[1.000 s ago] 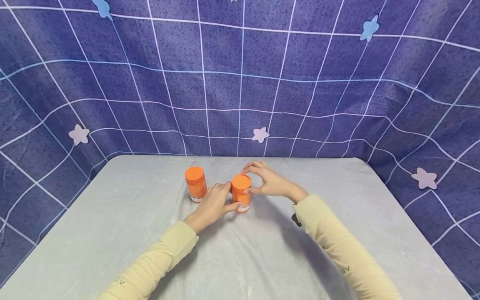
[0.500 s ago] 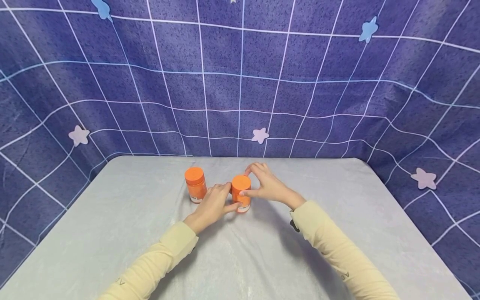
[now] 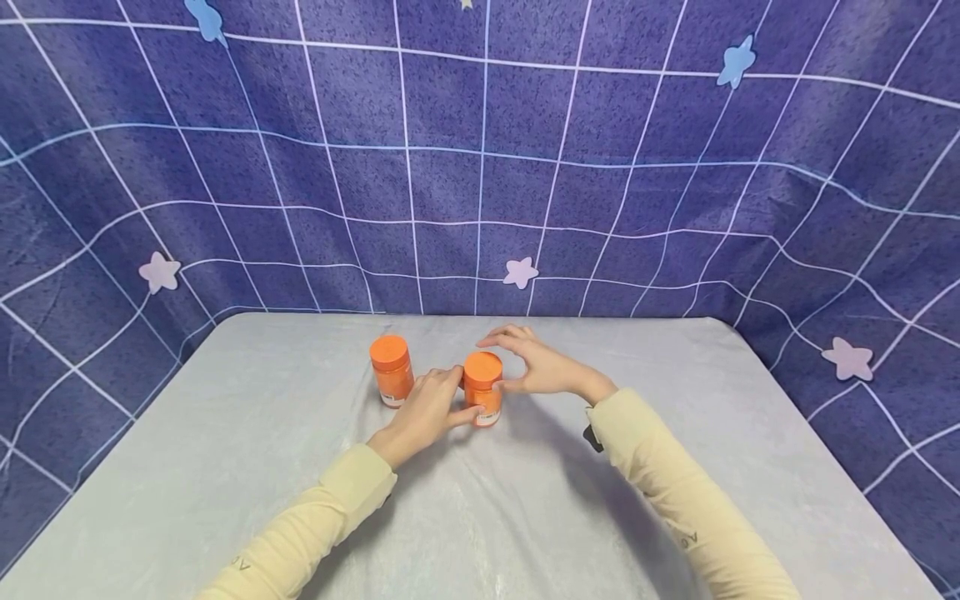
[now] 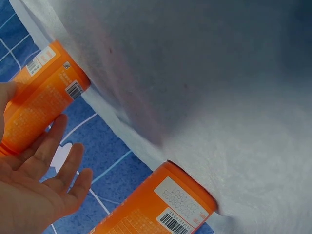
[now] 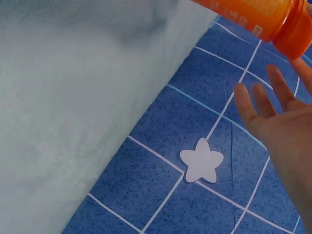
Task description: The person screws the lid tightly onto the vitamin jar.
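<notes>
Two orange jars with orange screw lids stand upright on the grey cloth-covered table. My left hand grips the body of the right jar, thumb in front and fingers behind at its left side. In the left wrist view this jar lies between thumb and fingers, its label and barcode showing. My right hand is at the lid, thumb by its right side and fingers extended behind it. The right wrist view shows these fingers spread, with one near or touching the lid.
The other orange jar stands just left of my left hand, its lid on. Behind the table hangs a blue curtain with a line grid and star shapes.
My right hand turned and drew slightly back to the right, then moved forward again with its fingers loosened around the lid. The left hand and both jars have stayed in place.
</notes>
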Motion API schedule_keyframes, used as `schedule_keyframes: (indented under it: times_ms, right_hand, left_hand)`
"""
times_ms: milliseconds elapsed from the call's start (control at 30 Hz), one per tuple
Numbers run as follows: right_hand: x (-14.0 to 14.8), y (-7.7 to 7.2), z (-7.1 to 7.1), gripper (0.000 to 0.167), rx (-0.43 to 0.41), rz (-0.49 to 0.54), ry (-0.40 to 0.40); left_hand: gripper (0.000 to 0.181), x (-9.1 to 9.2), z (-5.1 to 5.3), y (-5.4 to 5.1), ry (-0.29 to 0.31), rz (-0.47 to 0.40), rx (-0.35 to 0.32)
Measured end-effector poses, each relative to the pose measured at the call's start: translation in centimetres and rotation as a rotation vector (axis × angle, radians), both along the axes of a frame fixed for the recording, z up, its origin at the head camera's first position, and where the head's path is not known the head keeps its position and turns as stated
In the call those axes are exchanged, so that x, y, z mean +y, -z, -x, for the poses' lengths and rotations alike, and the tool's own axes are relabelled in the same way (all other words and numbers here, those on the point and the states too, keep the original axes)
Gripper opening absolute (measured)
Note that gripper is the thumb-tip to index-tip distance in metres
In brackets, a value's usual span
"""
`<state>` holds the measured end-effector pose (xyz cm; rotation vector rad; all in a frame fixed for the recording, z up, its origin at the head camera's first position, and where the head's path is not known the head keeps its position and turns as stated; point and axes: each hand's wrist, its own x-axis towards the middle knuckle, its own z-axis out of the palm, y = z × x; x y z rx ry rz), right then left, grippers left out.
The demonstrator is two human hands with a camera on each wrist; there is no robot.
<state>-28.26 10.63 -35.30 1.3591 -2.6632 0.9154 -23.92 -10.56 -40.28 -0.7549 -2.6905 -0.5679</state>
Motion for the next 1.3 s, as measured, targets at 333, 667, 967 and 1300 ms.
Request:
schedule_keyframes:
  times_ms: [333, 667, 967, 1300]
  right_hand:
    - [0.0, -0.7, -0.1, 0.055, -0.046, -0.048, -0.017]
    - [0.0, -0.4, -0.2, 0.048, -0.037, -0.018, 0.023]
    - [-0.4, 0.5, -1.1, 0.047, 0.062, 0.035, 0.132]
    - [-1.1, 1.3, -1.3, 0.049, 0.086, 0.066, 0.215]
  left_hand:
    - [0.043, 0.0, 0.0, 0.0, 0.000, -0.002, -0.005]
    - [0.040, 0.0, -0.1, 0.0, -0.001, 0.004, -0.002]
    - [0.037, 0.0, 0.0, 0.0, 0.003, -0.001, 0.002]
    - [0.035, 0.0, 0.0, 0.1, -0.009, 0.013, -0.023]
